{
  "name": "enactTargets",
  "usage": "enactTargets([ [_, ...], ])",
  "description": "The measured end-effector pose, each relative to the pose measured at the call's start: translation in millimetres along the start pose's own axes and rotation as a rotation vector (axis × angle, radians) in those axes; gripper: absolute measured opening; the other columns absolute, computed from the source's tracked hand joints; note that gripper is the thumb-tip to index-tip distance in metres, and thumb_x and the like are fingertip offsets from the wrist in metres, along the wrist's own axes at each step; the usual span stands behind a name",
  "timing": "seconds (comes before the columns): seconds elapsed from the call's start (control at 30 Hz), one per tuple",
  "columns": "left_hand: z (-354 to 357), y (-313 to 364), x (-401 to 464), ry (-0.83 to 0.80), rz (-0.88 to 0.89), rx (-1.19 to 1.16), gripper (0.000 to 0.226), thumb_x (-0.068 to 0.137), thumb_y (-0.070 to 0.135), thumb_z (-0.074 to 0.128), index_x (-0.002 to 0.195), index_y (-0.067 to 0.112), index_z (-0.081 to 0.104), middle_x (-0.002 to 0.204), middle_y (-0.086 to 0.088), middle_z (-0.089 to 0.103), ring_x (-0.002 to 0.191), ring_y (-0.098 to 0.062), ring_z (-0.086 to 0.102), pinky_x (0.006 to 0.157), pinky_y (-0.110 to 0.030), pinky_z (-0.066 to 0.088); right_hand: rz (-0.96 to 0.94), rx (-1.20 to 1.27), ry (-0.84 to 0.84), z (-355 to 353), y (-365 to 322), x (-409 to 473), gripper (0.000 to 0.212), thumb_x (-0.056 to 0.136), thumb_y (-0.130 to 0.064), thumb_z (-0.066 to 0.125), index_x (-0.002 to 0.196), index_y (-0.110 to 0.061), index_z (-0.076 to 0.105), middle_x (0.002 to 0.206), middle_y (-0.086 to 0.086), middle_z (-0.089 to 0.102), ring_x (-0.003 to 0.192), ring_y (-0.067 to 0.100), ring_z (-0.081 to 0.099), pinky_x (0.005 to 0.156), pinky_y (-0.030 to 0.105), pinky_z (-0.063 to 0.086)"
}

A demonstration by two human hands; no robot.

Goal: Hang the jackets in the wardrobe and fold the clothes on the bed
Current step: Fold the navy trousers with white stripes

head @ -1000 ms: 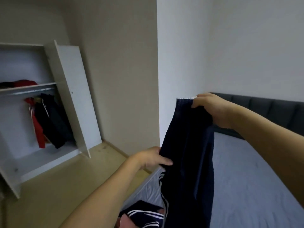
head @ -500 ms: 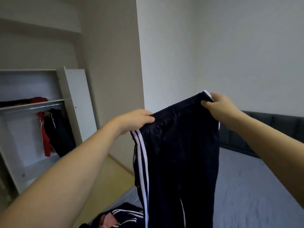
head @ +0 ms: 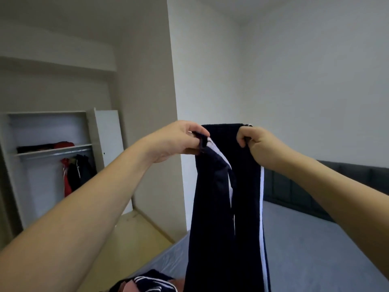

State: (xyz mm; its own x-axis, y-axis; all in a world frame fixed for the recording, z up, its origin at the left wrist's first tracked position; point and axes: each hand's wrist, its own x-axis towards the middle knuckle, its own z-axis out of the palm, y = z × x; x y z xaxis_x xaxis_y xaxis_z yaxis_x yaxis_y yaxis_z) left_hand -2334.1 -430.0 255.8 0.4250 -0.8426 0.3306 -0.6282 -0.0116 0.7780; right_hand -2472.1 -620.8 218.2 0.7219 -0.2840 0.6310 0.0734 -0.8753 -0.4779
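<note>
The navy track pants (head: 227, 197) run off the bottom edge, so no idea where the legs end, and they cover part of the bed (head: 315, 249) behind them. That clothes pile (head: 145, 284) near the bottom is chopped off too. The jackets (head: 76, 175) in the far-left wardrobe (head: 52, 123) are too small and blurry to count.

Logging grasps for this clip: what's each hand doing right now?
Left hand: grips the navy track pants at the waistband.
Right hand: grips the same waistband.
</note>
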Motion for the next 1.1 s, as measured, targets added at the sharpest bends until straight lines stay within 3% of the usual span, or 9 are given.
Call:
enactTargets([
  [0.1, 44, 33, -20, 0.198, 0.077, 0.306, 0.012, 0.094, 0.02, 0.061, 0.095, 0.011, 0.067, 0.076, -0.005, 0.07, 0.07, -0.016, 0.06, 0.067, -0.027, 0.047, 0.017, 0.184, -0.071, -38, -12, -38, 0.014, 0.085, -0.008, 0.038, 0.083, -0.016, 0.048, 0.077, 0.006, 0.042, 0.066, 0.018, 0.036, 0.056, 0.027, 0.032],
  [0.2, 77, 63, -38, 0.256, 0.039, 0.583, 0.019, 0.096, 0.043, 0.054, 0.09, 0.027, 0.062, 0.09, 0.008, 0.049, 0.096, -0.016, 0.042, 0.079, -0.029, 0.036, 0.033, 0.214, -0.216, -74, -24, -72, 0.028, 0.076, -0.049, 0.048, 0.094, -0.027, 0.049, 0.105, 0.002, 0.046, 0.092, 0.018, 0.044, 0.079, 0.031, 0.037],
  [0.3, 100, 90, -54, 0.297, 0.008, 0.64, 0.025, 0.096, 0.05, 0.047, 0.088, 0.03, 0.059, 0.105, 0.007, 0.035, 0.111, -0.018, 0.029, 0.096, -0.033, 0.027, 0.003, 0.188, -0.293, -97, -36, -95, 0.036, 0.072, -0.066, 0.063, 0.093, -0.04, 0.047, 0.11, -0.004, 0.039, 0.101, 0.01, 0.046, 0.081, 0.025, 0.037],
  [0.6, 141, 110, -87, 0.241, 0.035, 0.457, 0.031, 0.098, 0.047, 0.048, 0.101, 0.02, 0.061, 0.12, 0.014, 0.037, 0.124, -0.015, 0.026, 0.112, -0.04, 0.024, -0.008, 0.053, -0.163, -122, -47, -141, 0.008, 0.091, -0.039, 0.058, 0.09, -0.032, 0.054, 0.1, -0.006, 0.037, 0.09, 0.009, 0.048, 0.07, 0.014, 0.034],
  [0.7, 155, 92, -106, 0.115, -0.11, 0.545, 0.032, 0.086, 0.046, 0.064, 0.114, 0.032, 0.056, 0.137, 0.016, 0.023, 0.131, -0.01, 0.015, 0.109, -0.037, 0.024, 0.055, 0.331, -0.051, -126, -44, -155, 0.013, 0.094, -0.019, 0.048, 0.086, -0.01, 0.053, 0.086, 0.003, 0.048, 0.077, 0.016, 0.048, 0.066, 0.027, 0.037],
  [0.77, 172, 83, -120, 0.063, -0.17, 0.484, 0.04, 0.085, 0.039, 0.066, 0.121, 0.032, 0.051, 0.14, 0.011, 0.03, 0.13, -0.012, 0.025, 0.103, -0.034, 0.03, 0.146, 0.536, -0.087, -130, -45, -168, 0.01, 0.089, -0.019, 0.047, 0.084, -0.012, 0.053, 0.078, 0.004, 0.05, 0.073, 0.019, 0.049, 0.066, 0.032, 0.038],
  [0.87, 194, 88, -136, 0.216, -0.132, 0.377, 0.017, 0.089, 0.018, 0.055, 0.105, 0.013, 0.057, 0.107, -0.008, 0.062, 0.102, -0.027, 0.059, 0.082, -0.041, 0.052, 0.191, 0.576, -0.228, -129, -43, -186, 0.006, 0.079, -0.017, 0.05, 0.085, -0.016, 0.051, 0.079, 0.003, 0.05, 0.074, 0.021, 0.048, 0.066, 0.034, 0.038],
  [1.0, 204, 106, -153, 0.449, -0.173, 0.535, 0.015, 0.088, 0.008, 0.041, 0.084, 0.009, 0.056, 0.08, -0.011, 0.063, 0.071, -0.027, 0.058, 0.057, -0.03, 0.041, 0.123, 0.591, -0.372, -132, -45, -205, 0.043, 0.07, 0.002, 0.044, 0.098, -0.031, 0.049, 0.074, -0.002, 0.052, 0.062, 0.015, 0.047, 0.053, 0.028, 0.04],
  [1.1, 219, 114, -164, 0.553, -0.151, 0.586, 0.021, 0.084, 0.002, 0.036, 0.073, 0.011, 0.05, 0.07, -0.011, 0.057, 0.061, -0.021, 0.051, 0.051, -0.03, 0.038, 0.044, 0.622, -0.423, -134, -43, -218, 0.044, 0.073, 0.003, 0.044, 0.096, -0.035, 0.049, 0.062, -0.013, 0.053, 0.05, 0.007, 0.048, 0.043, 0.023, 0.04],
])
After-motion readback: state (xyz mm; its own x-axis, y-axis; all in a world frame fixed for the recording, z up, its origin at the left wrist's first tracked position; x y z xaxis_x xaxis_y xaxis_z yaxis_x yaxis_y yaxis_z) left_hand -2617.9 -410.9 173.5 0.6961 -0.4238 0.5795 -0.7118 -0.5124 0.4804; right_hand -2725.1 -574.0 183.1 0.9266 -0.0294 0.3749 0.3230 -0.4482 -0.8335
